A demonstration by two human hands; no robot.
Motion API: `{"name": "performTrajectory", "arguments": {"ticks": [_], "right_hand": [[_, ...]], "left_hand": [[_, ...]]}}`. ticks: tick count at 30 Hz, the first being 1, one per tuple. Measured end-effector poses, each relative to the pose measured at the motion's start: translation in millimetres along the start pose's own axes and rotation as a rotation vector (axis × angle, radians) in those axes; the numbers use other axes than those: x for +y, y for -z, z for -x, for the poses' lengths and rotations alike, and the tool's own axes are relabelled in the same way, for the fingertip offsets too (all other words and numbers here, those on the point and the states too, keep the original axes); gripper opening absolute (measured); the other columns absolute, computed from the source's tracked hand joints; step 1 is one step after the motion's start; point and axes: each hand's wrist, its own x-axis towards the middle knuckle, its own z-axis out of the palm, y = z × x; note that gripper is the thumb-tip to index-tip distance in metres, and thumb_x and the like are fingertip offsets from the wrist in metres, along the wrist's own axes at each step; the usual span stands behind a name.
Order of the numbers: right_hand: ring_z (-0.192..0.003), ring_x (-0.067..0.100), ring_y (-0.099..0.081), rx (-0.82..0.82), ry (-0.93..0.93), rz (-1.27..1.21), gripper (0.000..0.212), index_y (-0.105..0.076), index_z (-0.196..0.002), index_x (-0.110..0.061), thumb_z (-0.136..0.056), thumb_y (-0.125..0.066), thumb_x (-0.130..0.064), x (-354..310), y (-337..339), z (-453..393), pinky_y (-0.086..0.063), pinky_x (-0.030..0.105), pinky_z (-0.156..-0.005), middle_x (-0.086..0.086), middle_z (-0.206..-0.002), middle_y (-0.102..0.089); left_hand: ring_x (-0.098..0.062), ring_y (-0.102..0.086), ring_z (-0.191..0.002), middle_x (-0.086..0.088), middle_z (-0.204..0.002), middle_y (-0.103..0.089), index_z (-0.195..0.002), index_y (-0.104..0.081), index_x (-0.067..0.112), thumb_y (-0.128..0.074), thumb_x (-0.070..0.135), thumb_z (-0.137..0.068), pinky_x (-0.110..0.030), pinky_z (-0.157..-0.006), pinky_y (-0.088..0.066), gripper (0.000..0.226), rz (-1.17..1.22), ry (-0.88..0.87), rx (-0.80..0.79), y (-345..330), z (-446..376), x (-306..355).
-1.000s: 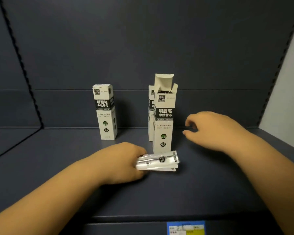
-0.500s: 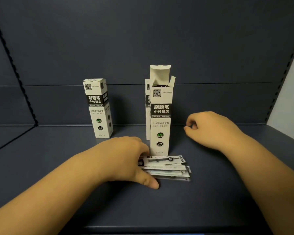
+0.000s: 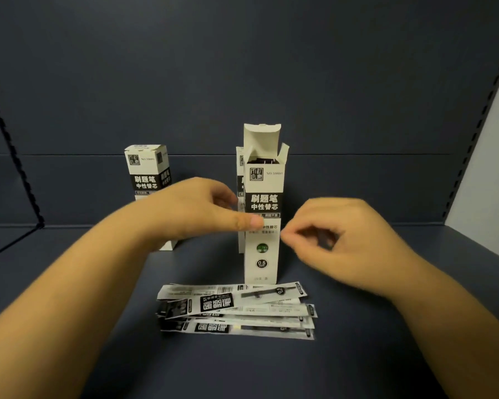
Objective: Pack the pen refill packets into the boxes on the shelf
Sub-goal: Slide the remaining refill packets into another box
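the left hand (image 3: 190, 208) is reaching toward the open refill box (image 3: 262, 226), thumb touching its front, fingers loosely apart; the right hand (image 3: 343, 240), at its 3 o'clock, is curling empty fingers; refill packets (image 3: 236, 309) are lying at 6 o'clock.

The shelf (image 3: 69, 283) is a dark blue-grey deck with a back panel of the same colour; on it stands an open box (image 3: 262, 226) near the middle, upright, its top flap raised; a second box (image 3: 239, 180) stands just behind it, mostly hidden; a closed box (image 3: 146, 171) stands upright well to the left; a loose, fanned pile of refill packets (image 3: 236, 311) lies flat just in front of the open box, their long sides running left to right.
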Motion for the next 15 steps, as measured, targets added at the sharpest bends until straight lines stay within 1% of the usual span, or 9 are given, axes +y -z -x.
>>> {"name": "performTrajectory", "arguments": {"ticks": [1, 3, 4, 6, 9, 10, 12, 13, 15], "right_hand": [[-0.071, 0.011, -0.063, -0.084, 0.015, -0.012, 0.006, -0.078, -0.092, -0.023, -0.088, -0.075, -0.022, -5, -2, 0, -0.046, 0.014, -0.063, -0.014, -0.081, -0.066], [-0.078, 0.01, -0.064, -0.262, -0.031, 0.016, 0.016, -0.077, -0.102, -0.03, -0.088, -0.073, -0.038, -8, -5, 1, -0.054, 0.023, -0.067, -0.016, -0.086, -0.067], [-0.083, 0.007, -0.064, -0.339, -0.055, 0.05, 0.024, -0.075, -0.107, -0.033, -0.088, -0.071, -0.046, -7, -5, 2, -0.055, 0.024, -0.07, -0.018, -0.09, -0.066], [-0.093, 0.001, -0.06, -0.443, -0.066, 0.122, 0.037, -0.07, -0.117, -0.036, -0.087, -0.067, -0.057, -8, -4, 1, -0.054, 0.022, -0.078, -0.022, -0.1, -0.064], [-0.109, -0.005, -0.051, -0.532, -0.043, 0.182, 0.047, -0.065, -0.126, -0.039, -0.088, -0.061, -0.065, -13, -7, 0, -0.049, 0.02, -0.093, -0.024, -0.116, -0.061], [-0.113, -0.006, -0.049, -0.55, -0.033, 0.183, 0.049, -0.064, -0.128, -0.038, -0.088, -0.059, -0.066, -15, -10, -1, -0.046, 0.02, -0.097, -0.023, -0.12, -0.06], [-0.116, -0.005, -0.046, -0.587, -0.004, 0.173, 0.051, -0.062, -0.13, -0.037, -0.089, -0.057, -0.067, -20, -18, -2, -0.043, 0.021, -0.101, -0.022, -0.123, -0.059], [-0.117, -0.004, -0.046, -0.602, 0.017, 0.172, 0.051, -0.062, -0.131, -0.036, -0.09, -0.056, -0.066, -22, -21, -2, -0.042, 0.022, -0.102, -0.02, -0.123, -0.06], [-0.115, -0.003, -0.045, -0.634, 0.029, 0.179, 0.048, -0.061, -0.131, -0.036, -0.092, -0.055, -0.064, -25, -26, -2, -0.04, 0.019, -0.101, -0.019, -0.122, -0.059]], "left_hand": [[-0.001, -0.07, -0.089, 0.015, -0.095, -0.075, -0.112, -0.069, 0.031, -0.083, 0.078, -0.043, -0.027, -0.088, -0.056, 0.085, 0.024, -0.011, 0.024, -5, -3, -2], [0.003, -0.069, -0.086, 0.015, -0.095, -0.075, -0.115, -0.07, 0.03, -0.082, 0.07, -0.047, -0.022, -0.084, -0.054, 0.079, 0.063, -0.047, 0.07, -13, -8, -6], [0.003, -0.069, -0.085, 0.015, -0.096, -0.075, -0.115, -0.07, 0.03, -0.082, 0.068, -0.049, -0.023, -0.084, -0.054, 0.077, 0.08, -0.067, 0.083, -16, -9, -9], [0.002, -0.07, -0.086, 0.016, -0.1, -0.075, -0.115, -0.07, 0.032, -0.083, 0.064, -0.053, -0.028, -0.086, -0.055, 0.071, 0.123, -0.114, 0.094, -23, -10, -14], [0.003, -0.069, -0.082, 0.016, -0.104, -0.075, -0.117, -0.068, 0.034, -0.084, 0.052, -0.062, -0.023, -0.078, -0.052, 0.06, 0.213, -0.189, 0.093, -35, -9, -18], [0.001, -0.071, -0.084, 0.016, -0.104, -0.076, -0.119, -0.067, 0.034, -0.084, 0.045, -0.065, -0.023, -0.077, -0.053, 0.057, 0.247, -0.221, 0.083, -39, -8, -17], [-0.01, -0.074, -0.09, 0.013, -0.105, -0.076, -0.121, -0.066, 0.034, -0.085, 0.037, -0.069, -0.031, -0.082, -0.058, 0.055, 0.308, -0.27, 0.08, -45, -8, -19], [-0.016, -0.074, -0.091, 0.012, -0.106, -0.076, -0.121, -0.066, 0.035, -0.085, 0.038, -0.069, -0.036, -0.083, -0.059, 0.055, 0.321, -0.284, 0.093, -46, -8, -21], [-0.02, -0.071, -0.082, 0.011, -0.108, -0.075, -0.119, -0.065, 0.038, -0.085, 0.044, -0.067, -0.04, -0.079, -0.06, 0.056, 0.308, -0.302, 0.125, -46, -8, -25]]}}
